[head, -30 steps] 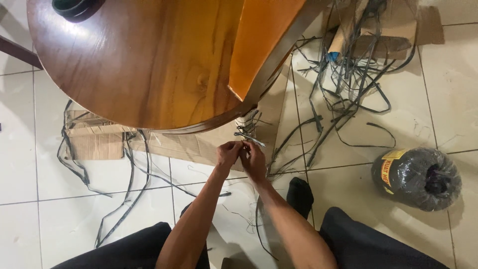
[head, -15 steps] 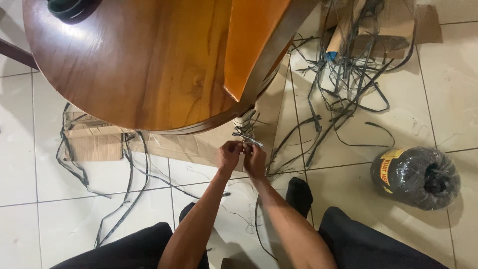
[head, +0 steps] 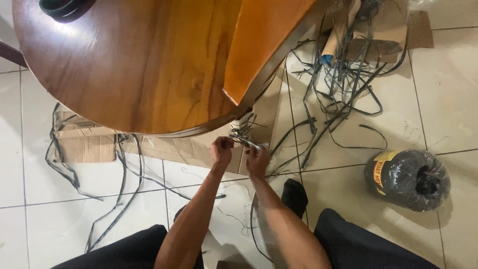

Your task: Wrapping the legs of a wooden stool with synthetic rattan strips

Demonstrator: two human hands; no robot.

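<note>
White tiled floor (head: 448,99) under round wooden tabletop (head: 124,65); flattened cardboard (head: 84,144) at left & centre; loose dark strips (head: 343,94) tangled upper right, more trailing lower left; wrapped dark spool (head: 408,179) at right.

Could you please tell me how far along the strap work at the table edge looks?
Done: cut strips litter the floor. In hand: left hand and right hand pinch a strip under the table rim. Left: the roll looks nearly full.
</note>
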